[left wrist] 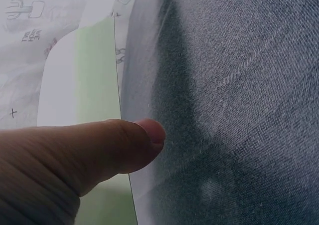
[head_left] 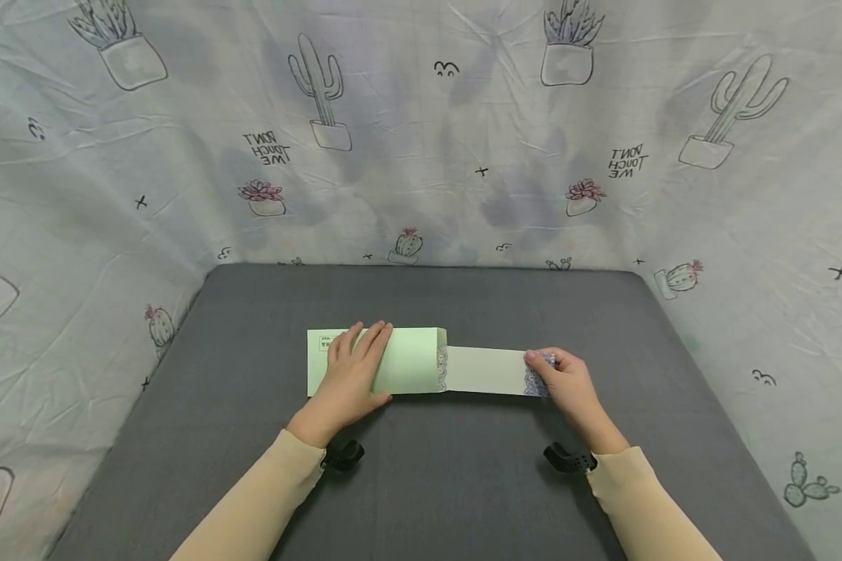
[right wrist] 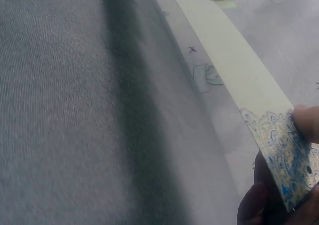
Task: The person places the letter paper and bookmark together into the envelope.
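Observation:
A pale green envelope [head_left: 412, 360] lies lengthwise before me, with a small printed box near its left end and a lacy pattern at its right opening. Across its left half rests my left hand [head_left: 351, 380], fingers fairly straight and fingertips at the far edge. The left thumb [left wrist: 124, 140] lies over the near edge in the left wrist view. Out of the opening extends a cream card [head_left: 487, 370], its left end hidden inside. My right hand [head_left: 571, 389] pinches the card's right end, where a blue lace pattern [right wrist: 279, 140] shows, thumb on top and fingers beneath.
The grey cloth-covered table [head_left: 435, 483] spreads all around the envelope. Behind it and along both sides hangs a pale curtain [head_left: 421, 140] printed with cacti and lettering. A black wrist device [head_left: 344, 456] sits on the left wrist, another [head_left: 568, 458] on the right.

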